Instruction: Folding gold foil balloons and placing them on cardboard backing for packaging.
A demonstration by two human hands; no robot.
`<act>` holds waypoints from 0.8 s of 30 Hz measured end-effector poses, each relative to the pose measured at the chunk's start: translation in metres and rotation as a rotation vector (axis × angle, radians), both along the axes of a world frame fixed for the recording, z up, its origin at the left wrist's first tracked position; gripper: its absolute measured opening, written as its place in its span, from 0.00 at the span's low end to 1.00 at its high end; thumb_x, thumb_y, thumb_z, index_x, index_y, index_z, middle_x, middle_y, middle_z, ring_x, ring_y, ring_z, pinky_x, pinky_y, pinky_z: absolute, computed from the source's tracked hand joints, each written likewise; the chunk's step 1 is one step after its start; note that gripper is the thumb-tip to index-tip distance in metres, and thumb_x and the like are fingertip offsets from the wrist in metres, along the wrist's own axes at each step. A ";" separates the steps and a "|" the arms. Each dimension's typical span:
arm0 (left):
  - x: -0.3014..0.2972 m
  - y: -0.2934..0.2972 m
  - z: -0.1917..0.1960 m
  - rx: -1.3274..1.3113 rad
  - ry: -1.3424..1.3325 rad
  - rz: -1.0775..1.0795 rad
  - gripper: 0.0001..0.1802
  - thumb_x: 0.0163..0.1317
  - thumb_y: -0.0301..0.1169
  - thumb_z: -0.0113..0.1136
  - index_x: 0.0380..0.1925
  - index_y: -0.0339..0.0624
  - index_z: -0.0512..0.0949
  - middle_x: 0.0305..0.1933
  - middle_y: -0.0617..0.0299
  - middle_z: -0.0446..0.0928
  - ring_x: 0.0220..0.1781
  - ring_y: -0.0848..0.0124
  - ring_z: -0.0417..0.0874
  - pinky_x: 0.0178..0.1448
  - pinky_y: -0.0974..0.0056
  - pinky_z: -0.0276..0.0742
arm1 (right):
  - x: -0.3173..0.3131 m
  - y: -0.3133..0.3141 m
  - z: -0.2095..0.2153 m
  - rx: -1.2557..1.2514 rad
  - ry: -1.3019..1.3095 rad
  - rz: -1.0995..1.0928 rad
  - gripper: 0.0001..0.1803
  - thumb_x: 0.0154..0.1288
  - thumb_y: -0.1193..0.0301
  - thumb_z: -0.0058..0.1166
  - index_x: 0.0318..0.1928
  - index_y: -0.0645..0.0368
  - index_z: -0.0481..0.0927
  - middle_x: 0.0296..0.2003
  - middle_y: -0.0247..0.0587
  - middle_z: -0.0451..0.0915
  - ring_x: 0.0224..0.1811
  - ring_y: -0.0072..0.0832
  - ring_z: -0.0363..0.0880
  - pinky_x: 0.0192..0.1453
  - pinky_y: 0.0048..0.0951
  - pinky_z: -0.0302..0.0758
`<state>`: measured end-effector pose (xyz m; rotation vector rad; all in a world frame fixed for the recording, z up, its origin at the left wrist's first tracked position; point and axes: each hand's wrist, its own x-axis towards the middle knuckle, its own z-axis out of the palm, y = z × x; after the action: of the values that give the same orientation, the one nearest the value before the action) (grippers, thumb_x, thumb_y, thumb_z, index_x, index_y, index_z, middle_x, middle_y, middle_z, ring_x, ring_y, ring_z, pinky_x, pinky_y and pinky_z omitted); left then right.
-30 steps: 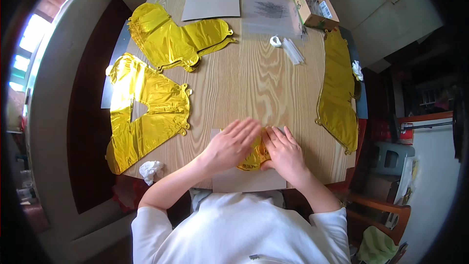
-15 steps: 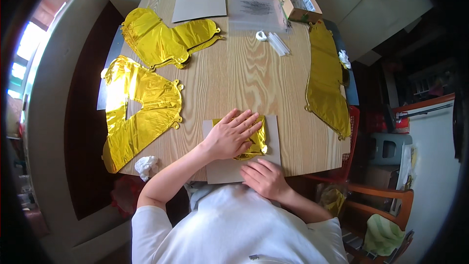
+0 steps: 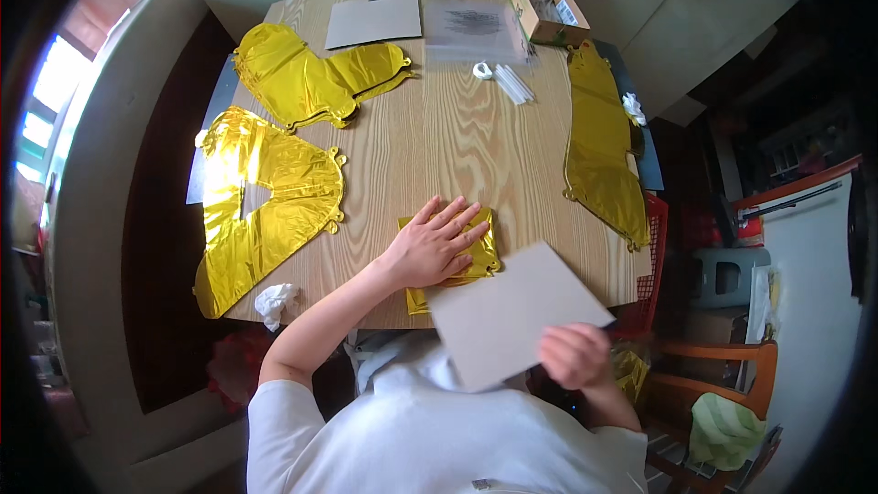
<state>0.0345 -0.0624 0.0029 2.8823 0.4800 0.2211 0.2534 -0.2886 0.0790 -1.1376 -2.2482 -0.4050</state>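
Note:
My left hand (image 3: 437,245) lies flat with its fingers spread on a folded gold foil balloon (image 3: 485,261) near the table's front edge. The foil shows around the fingers and below the wrist. In my right hand (image 3: 576,355) is a grey cardboard sheet (image 3: 512,316), gripped at its right corner and slanting off the table edge over my lap. The sheet's upper left part overlaps the lower side of the folded foil. My right hand is slightly blurred, but its fingers are closed on the card.
Flat gold foil balloons (image 3: 283,187) lie at left, with another (image 3: 604,142) along the right edge. White tape roll (image 3: 482,70), clear straws (image 3: 514,84), plastic bags (image 3: 471,27), grey card (image 3: 373,21) and a cardboard box (image 3: 551,11) are at the back. Crumpled tissue (image 3: 274,305) sits front left.
My right hand has taken the cardboard sheet and drawn it out from under the folded foil, toward the lower right. My left hand stays pressed on the foil.

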 end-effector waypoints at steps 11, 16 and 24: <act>-0.002 -0.027 0.001 -0.076 0.058 0.016 0.33 0.70 0.40 0.49 0.72 0.43 0.58 0.77 0.52 0.56 0.80 0.56 0.51 0.79 0.47 0.45 | 0.083 -0.022 0.005 0.240 0.552 -0.820 0.06 0.74 0.75 0.49 0.43 0.68 0.73 0.37 0.43 0.78 0.36 0.29 0.78 0.42 0.28 0.76; -0.002 -0.051 0.010 -0.054 0.063 0.088 0.45 0.66 0.58 0.48 0.72 0.36 0.55 0.76 0.44 0.54 0.80 0.52 0.49 0.79 0.44 0.41 | 0.085 0.003 -0.009 0.122 0.913 -0.754 0.10 0.75 0.75 0.46 0.51 0.68 0.72 0.42 0.42 0.79 0.43 0.25 0.78 0.50 0.27 0.75; -0.004 -0.066 0.031 -0.102 0.206 0.153 0.61 0.49 0.70 0.57 0.73 0.38 0.53 0.77 0.41 0.50 0.79 0.41 0.45 0.75 0.31 0.38 | 0.108 0.029 -0.027 -0.074 1.039 -0.734 0.13 0.76 0.77 0.42 0.56 0.68 0.71 0.49 0.42 0.77 0.50 0.23 0.76 0.59 0.26 0.71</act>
<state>0.0301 -0.1285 0.0335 2.7832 0.7271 -0.0758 0.3612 -0.2595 0.0525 -1.6747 -0.9265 0.0335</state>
